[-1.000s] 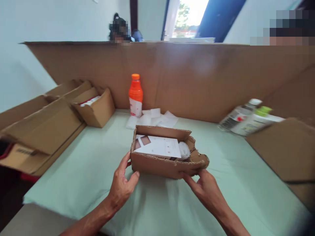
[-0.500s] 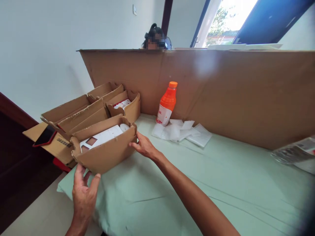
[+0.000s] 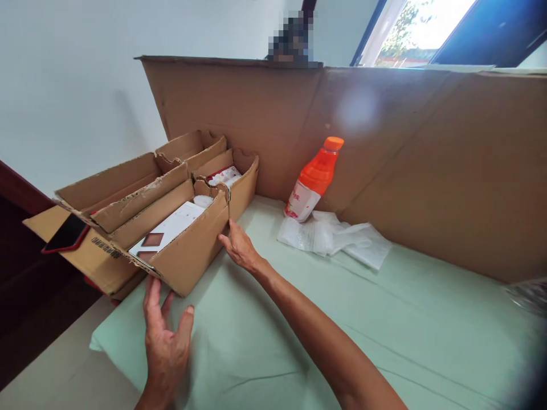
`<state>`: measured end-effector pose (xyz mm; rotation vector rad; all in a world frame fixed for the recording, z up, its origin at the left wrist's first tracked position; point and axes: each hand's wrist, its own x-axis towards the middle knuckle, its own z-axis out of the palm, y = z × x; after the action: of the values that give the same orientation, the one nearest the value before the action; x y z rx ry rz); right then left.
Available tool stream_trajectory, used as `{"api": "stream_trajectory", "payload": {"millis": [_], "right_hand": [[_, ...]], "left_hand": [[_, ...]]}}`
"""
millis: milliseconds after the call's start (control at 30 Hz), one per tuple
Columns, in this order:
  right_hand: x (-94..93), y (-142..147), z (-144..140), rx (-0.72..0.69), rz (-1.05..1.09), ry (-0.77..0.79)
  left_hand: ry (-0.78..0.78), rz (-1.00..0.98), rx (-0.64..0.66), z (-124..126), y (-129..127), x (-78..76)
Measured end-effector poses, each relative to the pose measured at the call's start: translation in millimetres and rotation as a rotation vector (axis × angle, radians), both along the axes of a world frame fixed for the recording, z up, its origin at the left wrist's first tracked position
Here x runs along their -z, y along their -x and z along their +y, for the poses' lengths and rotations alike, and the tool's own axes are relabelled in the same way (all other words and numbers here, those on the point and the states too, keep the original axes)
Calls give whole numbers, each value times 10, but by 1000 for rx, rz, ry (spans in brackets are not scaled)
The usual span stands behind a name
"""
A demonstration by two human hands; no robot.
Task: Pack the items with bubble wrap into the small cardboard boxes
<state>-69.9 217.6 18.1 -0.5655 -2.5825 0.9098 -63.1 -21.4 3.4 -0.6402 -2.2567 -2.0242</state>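
Note:
A long open cardboard box (image 3: 196, 250) stands at the near side of a group of similar boxes. Inside it lie a white flat carton (image 3: 173, 229) with brown squares and a round white item (image 3: 203, 201). My left hand (image 3: 166, 336) is below its near left end, fingers spread, the fingertips close to the bottom edge; whether they touch is unclear. At the right end of the box's front wall is my right hand (image 3: 241, 245), open, with outstretched fingers against the cardboard and the thumb apart.
Behind stand other open cardboard boxes (image 3: 128, 193), one holding a red-and-white item (image 3: 226, 175). A dark red-edged phone-like object (image 3: 67, 233) lies at left. An orange bottle (image 3: 315, 179) leans near bubble wrap (image 3: 337, 236), before a tall cardboard panel (image 3: 405, 159). Another person's head shows behind it.
The box between my hands has gone back against the other boxes and lies closely alongside them. My left hand has moved right. The camera view has shifted slightly.

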Motion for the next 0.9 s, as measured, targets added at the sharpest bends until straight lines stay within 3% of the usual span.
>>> {"api": "stream_trajectory", "payload": {"millis": [200, 333, 467, 733, 900], "right_hand": [[122, -449, 63, 42, -89, -138], [90, -892, 276, 166, -150, -220], [54, -1234, 492, 266, -191, -259], [184, -1491, 620, 373, -105, -189], [67, -1836, 507, 417, 89, -126]], "left_hand": [[-38, -106, 1, -22, -21, 69], [-86, -279, 15, -44, -111, 219], [-27, -423, 45, -75, -292, 375], [102, -261, 65, -70, -505, 552], [137, -206, 77, -89, -469, 592]]}}
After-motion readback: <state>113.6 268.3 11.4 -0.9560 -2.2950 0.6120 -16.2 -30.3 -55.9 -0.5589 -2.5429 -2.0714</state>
